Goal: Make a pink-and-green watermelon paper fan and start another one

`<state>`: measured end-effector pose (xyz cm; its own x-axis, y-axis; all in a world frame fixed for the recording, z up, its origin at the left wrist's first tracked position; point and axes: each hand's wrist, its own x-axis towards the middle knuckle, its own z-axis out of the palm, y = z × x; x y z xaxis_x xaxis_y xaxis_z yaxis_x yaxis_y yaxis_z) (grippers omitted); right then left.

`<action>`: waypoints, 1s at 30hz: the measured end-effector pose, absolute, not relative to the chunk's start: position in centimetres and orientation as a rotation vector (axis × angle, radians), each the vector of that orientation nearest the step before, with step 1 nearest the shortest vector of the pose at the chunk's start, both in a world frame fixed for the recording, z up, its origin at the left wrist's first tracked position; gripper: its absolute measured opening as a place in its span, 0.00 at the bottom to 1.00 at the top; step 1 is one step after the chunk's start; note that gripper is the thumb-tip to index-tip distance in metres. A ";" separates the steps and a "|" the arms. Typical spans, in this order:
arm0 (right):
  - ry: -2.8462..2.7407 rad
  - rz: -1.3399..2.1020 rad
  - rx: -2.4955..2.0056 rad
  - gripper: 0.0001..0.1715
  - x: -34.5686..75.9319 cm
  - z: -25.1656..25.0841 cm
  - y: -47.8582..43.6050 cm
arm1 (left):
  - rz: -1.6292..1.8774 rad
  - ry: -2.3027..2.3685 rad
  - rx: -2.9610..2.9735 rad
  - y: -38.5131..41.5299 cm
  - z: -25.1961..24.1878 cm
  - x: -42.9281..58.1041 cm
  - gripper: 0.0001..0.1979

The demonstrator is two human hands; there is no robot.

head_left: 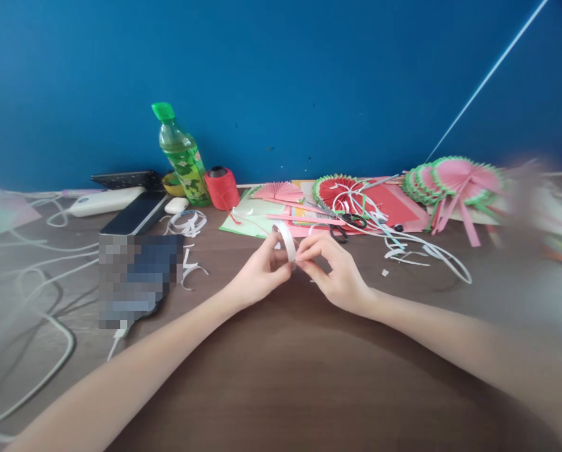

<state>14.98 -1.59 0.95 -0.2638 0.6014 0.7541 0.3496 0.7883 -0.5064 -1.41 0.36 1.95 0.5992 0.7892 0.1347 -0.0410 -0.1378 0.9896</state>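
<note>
My left hand (262, 273) is closed around a narrow white roll of tape (287, 242), held upright above the table. Thumb and forefinger of my right hand (335, 273) pinch at the roll's near edge, where the tape's end seems to be; the bit between the fingertips is too small to make out clearly. Just behind the hands lie pink paper strips (309, 218) and black-handled scissors (353, 220), partly covered by paper. A pink folded paper fan (278, 191) rests on a light green sheet (240, 216).
A green-capped bottle (181, 157) and a spool of red thread (221, 188) stand by the blue wall. Pleated pink-green paper fans (464, 179) sit at right. On the left are a phone (142, 276), a power bank (106, 201) and loose white cables (66, 339). White scraps (193, 270) lie about.
</note>
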 end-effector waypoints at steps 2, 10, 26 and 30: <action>-1.881 0.293 -0.725 0.05 15.0 0.9 -1.6 | 0.813 0.690 1.598 0.4 1.9 -1.5 0.14; -1.963 0.197 -0.684 0.06 15.1 0.7 -1.8 | 0.862 0.752 1.669 0.4 1.7 -1.4 0.16; -1.962 0.239 -0.569 0.09 14.8 0.4 -2.1 | 0.943 0.755 1.506 1.1 1.9 -1.8 0.27; -1.847 0.362 -0.674 0.10 14.9 0.4 -1.8 | 0.863 0.648 1.524 1.1 1.6 -1.9 0.33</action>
